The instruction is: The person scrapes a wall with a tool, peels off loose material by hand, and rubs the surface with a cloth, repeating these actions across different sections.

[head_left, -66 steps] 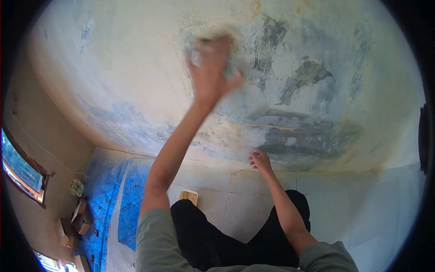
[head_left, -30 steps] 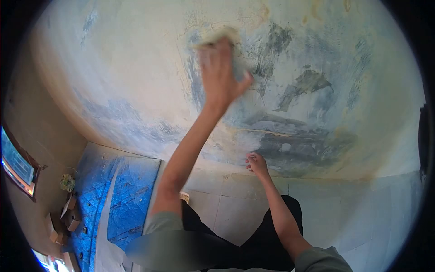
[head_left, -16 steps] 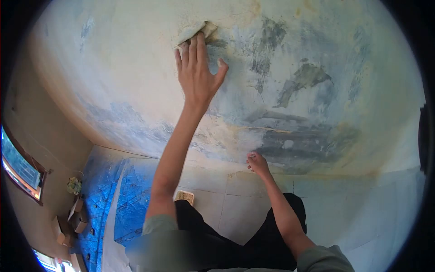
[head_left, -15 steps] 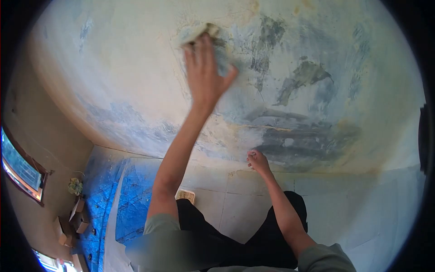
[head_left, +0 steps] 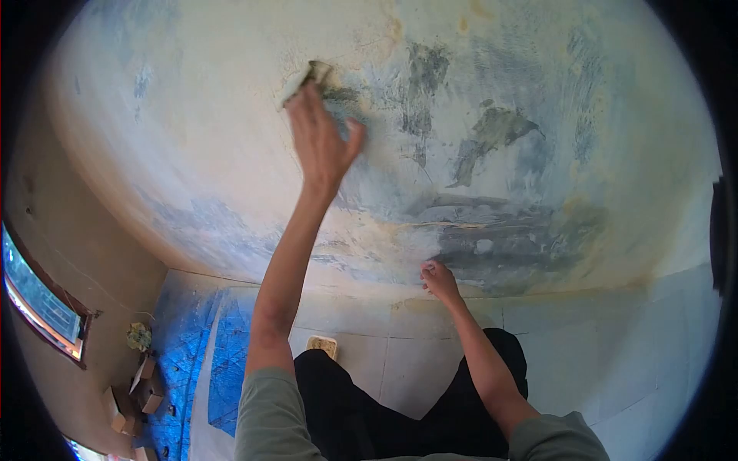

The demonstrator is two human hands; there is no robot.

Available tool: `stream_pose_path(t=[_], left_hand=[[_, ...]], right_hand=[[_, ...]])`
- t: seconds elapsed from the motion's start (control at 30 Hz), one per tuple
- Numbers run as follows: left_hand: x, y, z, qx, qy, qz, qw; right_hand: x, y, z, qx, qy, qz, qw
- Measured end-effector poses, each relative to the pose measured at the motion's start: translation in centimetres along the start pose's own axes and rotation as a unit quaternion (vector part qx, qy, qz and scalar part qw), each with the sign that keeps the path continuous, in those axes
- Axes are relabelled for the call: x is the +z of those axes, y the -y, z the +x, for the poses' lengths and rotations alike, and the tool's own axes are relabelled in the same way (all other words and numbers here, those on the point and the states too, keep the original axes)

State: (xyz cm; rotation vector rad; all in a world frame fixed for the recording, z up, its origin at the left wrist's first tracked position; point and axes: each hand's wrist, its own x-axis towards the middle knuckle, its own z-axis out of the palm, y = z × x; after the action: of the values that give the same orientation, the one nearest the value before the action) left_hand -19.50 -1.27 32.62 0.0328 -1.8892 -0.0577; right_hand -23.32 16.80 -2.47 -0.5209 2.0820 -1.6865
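Observation:
My left hand (head_left: 319,150) is raised and presses a pale, folded sheet (head_left: 297,83) with a dark edge against the wall. I cannot make out its exact kind. Its fingers lie over the lower edge of the sheet, and the thumb sticks out to the right. The plastered wall (head_left: 215,146) is cream with dark grey and bluish patches, some rough and flaking. Low down, close to the foot of the wall by a dark grey patch (head_left: 500,246), my right hand (head_left: 440,281) is closed with curled fingers. Whatever it may hold is hidden.
On the pale tiled floor (head_left: 361,369), a small rectangular tub (head_left: 332,355) stands near my left knee. Blue sheeting (head_left: 177,361) covers the floor at left. Beyond it are cardboard boxes (head_left: 121,411), a crumpled yellowish bundle (head_left: 139,336) and a window (head_left: 42,300) in the side wall.
My left hand has slid the folded sheet left and slightly down across the wall. My right hand stays nearly in place. The view has shifted slightly.

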Motion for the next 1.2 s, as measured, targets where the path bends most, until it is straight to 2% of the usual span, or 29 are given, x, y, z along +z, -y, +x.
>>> stream_pose_path(t=[0.03,0.1,0.13,0.17,0.23,0.27,0.3,0.37,0.43,0.5,0.53,0.57,0.63,0.7,0.77,0.8,0.83,0.9,0.97,1.03,1.07,1.1,1.17,1.2], left_hand=[[0.1,-1.1,-1.0,0.000,0.001,0.001,1.000],[0.8,-3.8,-3.5,0.212,0.092,0.064,0.971],[1.2,-3.1,-3.6,0.229,0.096,0.078,0.966],[1.3,-1.7,-2.8,0.230,0.096,0.079,0.965],[1.0,0.2,-0.8,0.185,-0.029,0.126,0.974],[1.9,-0.6,-1.8,0.147,-0.025,0.137,0.979],[2.2,-2.1,-3.0,0.145,-0.022,0.135,0.980],[2.7,-4.3,-4.4,0.243,0.081,0.071,0.964],[2.1,-1.7,-1.9,0.254,0.110,0.175,0.945],[1.3,-0.5,-0.3,0.125,-0.060,0.076,0.987],[1.8,-1.2,-0.9,0.124,-0.068,0.123,0.982],[2.3,-2.4,-2.2,0.124,-0.066,0.123,0.982],[2.4,-4.8,-4.5,0.251,0.071,0.039,0.965],[2.2,-2.7,-3.1,0.260,0.095,0.052,0.960],[1.0,-1.5,-0.8,0.063,0.016,0.023,0.998],[2.3,-1.3,-1.6,0.083,-0.023,0.136,0.987],[2.8,-2.5,-3.0,0.083,-0.019,0.137,0.987],[3.2,-5.2,-5.6,0.255,0.137,0.089,0.953],[3.5,-2.5,-4.2,0.267,0.136,0.106,0.948],[3.1,-0.5,-2.3,0.131,0.007,0.162,0.978],[3.7,-0.9,-3.1,0.104,-0.015,0.169,0.980],[3.7,-2.1,-4.3,0.104,-0.011,0.170,0.980],[3.8,-4.0,-5.7,0.215,0.053,0.089,0.971],[3.7,-2.1,-5.0,0.234,0.071,0.140,0.960]], right_hand=[[0.2,0.2,-0.3,0.001,0.001,0.001,1.000],[0.1,0.9,-0.3,0.003,-0.003,0.023,1.000],[0.0,0.9,-0.2,0.002,-0.003,0.023,1.000],[-0.1,0.9,-0.2,-0.003,0.001,0.016,1.000],[-0.1,0.6,-0.1,-0.003,0.003,0.011,1.000],[0.0,0.6,0.1,-0.005,-0.001,0.007,1.000],[-0.1,0.4,0.0,-0.004,-0.004,-0.001,1.000],[-0.3,0.5,0.0,0.003,0.014,-0.004,1.000],[-0.4,0.3,0.1,0.011,0.031,-0.003,0.999],[-0.5,0.2,0.1,0.009,0.031,-0.033,0.999],[-0.2,0.1,-0.2,0.013,0.032,-0.029,0.999],[-0.1,0.2,-0.4,0.009,0.021,-0.013,1.000],[-0.1,0.3,-0.3,0.002,0.010,0.003,1.000],[0.2,0.0,0.0,0.007,0.016,-0.028,0.999],[0.1,-0.9,0.5,-0.023,0.004,-0.079,0.997],[0.3,-1.1,0.5,-0.052,-0.007,-0.129,0.990],[0.4,-0.8,-0.1,-0.049,-0.005,-0.127,0.991],[-0.2,1.2,-0.6,0.003,0.036,-0.068,0.997],[-0.1,0.3,0.0,-0.001,0.030,-0.087,0.996],[-0.4,-0.8,0.7,-0.001,0.024,-0.107,0.994],[-0.2,-1.2,1.0,-0.018,0.008,-0.097,0.995],[0.0,-1.5,0.9,-0.033,-0.006,-0.088,0.996],[-0.7,0.1,0.2,-0.012,0.009,-0.081,0.997],[-0.7,0.6,0.0,0.013,0.024,-0.071,0.997]])
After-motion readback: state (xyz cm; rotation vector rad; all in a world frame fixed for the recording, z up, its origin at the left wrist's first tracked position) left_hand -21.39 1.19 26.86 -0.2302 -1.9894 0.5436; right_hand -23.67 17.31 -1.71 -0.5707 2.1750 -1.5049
